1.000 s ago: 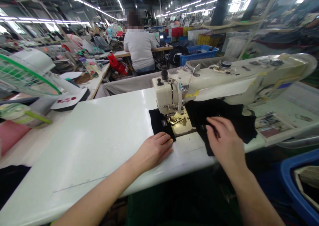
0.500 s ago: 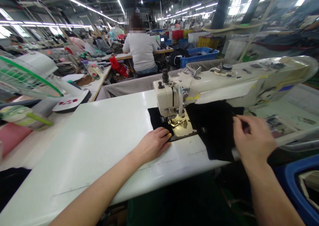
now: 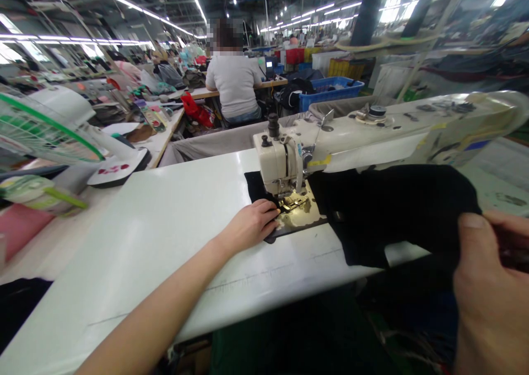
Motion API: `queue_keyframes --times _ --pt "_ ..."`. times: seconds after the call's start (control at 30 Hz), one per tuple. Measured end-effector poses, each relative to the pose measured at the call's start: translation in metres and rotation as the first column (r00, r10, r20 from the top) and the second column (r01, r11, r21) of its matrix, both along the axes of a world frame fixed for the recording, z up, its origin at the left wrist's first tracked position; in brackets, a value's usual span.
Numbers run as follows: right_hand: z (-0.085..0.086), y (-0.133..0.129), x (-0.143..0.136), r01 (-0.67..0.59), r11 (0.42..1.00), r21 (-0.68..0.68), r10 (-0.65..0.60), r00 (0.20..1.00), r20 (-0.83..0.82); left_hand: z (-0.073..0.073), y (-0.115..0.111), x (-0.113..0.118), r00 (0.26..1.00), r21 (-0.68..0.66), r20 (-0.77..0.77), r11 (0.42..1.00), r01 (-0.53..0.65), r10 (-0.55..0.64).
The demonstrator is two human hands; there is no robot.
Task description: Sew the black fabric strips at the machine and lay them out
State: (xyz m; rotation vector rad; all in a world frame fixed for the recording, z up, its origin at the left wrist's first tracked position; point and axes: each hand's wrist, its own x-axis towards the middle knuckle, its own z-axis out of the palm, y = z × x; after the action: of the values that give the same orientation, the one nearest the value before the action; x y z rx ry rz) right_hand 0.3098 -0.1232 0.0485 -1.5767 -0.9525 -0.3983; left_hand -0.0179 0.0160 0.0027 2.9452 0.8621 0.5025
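Observation:
A sewing machine (image 3: 275, 162) stands on the white table, its needle area above a brass-coloured plate (image 3: 300, 215). My left hand (image 3: 252, 223) lies just left of the presser foot, its fingers bent together on a small black cloth piece (image 3: 255, 187). At far right, my right hand (image 3: 487, 270) pinches the edge of a larger black cloth (image 3: 397, 209) between thumb and fingers. This cloth stretches out under the machine arm and overhangs the table's front edge. Whether the two black pieces are joined, I cannot tell.
A fan with a green rim (image 3: 49, 127) stands at the left beside a lidded container (image 3: 37, 193). Behind the machine sits a person in a grey shirt (image 3: 233, 85), near a blue crate (image 3: 330, 92). Thread cones (image 3: 366, 19) rise at the upper right.
My right hand has moved right and nearer, drawing the larger black cloth out to the right. My left hand has shifted slightly left and away from me beside the presser foot.

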Motion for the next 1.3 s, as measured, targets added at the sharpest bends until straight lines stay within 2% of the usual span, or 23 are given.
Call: queue_keyframes --times 0.07,0.2,0.4,0.53,0.67,0.8,0.9,0.97,1.1,1.17,1.23,1.27,1.3 --pt "0.002 -0.002 -0.009 -0.015 0.999 0.040 0.015 1.000 0.002 0.002 0.003 0.000 1.000 -0.010 -0.005 1.000 -0.011 0.011" --pt "0.002 -0.004 -0.020 -0.133 0.988 -0.080 0.139 0.987 0.080 0.001 0.009 0.000 0.999 -0.026 -0.003 0.999 -0.036 0.036" --pt "-0.001 -0.006 -0.027 -0.167 0.969 -0.184 0.186 0.979 0.089 -0.005 0.013 0.000 0.998 -0.006 0.015 0.998 -0.057 0.057" --pt "-0.002 -0.005 -0.030 -0.209 0.944 -0.257 0.210 0.977 -0.026 -0.006 0.014 0.000 0.999 0.000 0.031 0.999 -0.045 0.045" --pt "-0.005 -0.002 -0.037 -0.341 0.888 -0.309 0.288 0.935 -0.206 -0.005 0.015 -0.001 0.998 -0.007 0.046 0.999 -0.039 0.040" --pt "-0.009 -0.001 -0.048 -0.435 0.841 -0.323 0.351 0.891 -0.286 -0.008 0.014 -0.002 0.997 -0.008 0.064 0.999 -0.042 0.042" --pt "-0.011 -0.004 -0.061 -0.486 0.824 -0.292 0.422 0.870 -0.256 -0.012 0.013 -0.001 0.996 -0.005 0.075 0.998 -0.057 0.057" --pt "-0.011 -0.006 -0.070 -0.532 0.808 -0.253 0.502 0.847 -0.176 -0.014 0.012 -0.004 0.995 0.002 0.059 0.997 -0.078 0.078" --pt "-0.014 -0.007 -0.086 -0.629 0.742 -0.232 0.639 0.768 -0.042 -0.010 0.003 -0.023 0.986 0.008 0.016 0.986 -0.166 0.166" --pt "-0.017 -0.006 -0.092 -0.662 0.709 -0.245 0.674 0.737 -0.041 -0.002 -0.008 -0.035 0.963 -0.026 0.023 0.963 -0.268 0.269" --pt "-0.019 -0.007 -0.098 -0.674 0.700 -0.235 0.694 0.720 0.003 0.010 -0.023 -0.042 0.900 -0.149 0.091 0.900 -0.410 0.425" --pt "-0.020 -0.007 -0.099 -0.674 0.705 -0.222 0.700 0.711 0.064 0.017 -0.032 -0.043 0.853 -0.294 0.129 0.841 -0.455 0.506" --pt "-0.021 -0.009 -0.100 -0.671 0.711 -0.212 0.701 0.698 0.144 0.025 -0.039 -0.042 0.803 -0.492 0.149 0.748 -0.446 0.577"
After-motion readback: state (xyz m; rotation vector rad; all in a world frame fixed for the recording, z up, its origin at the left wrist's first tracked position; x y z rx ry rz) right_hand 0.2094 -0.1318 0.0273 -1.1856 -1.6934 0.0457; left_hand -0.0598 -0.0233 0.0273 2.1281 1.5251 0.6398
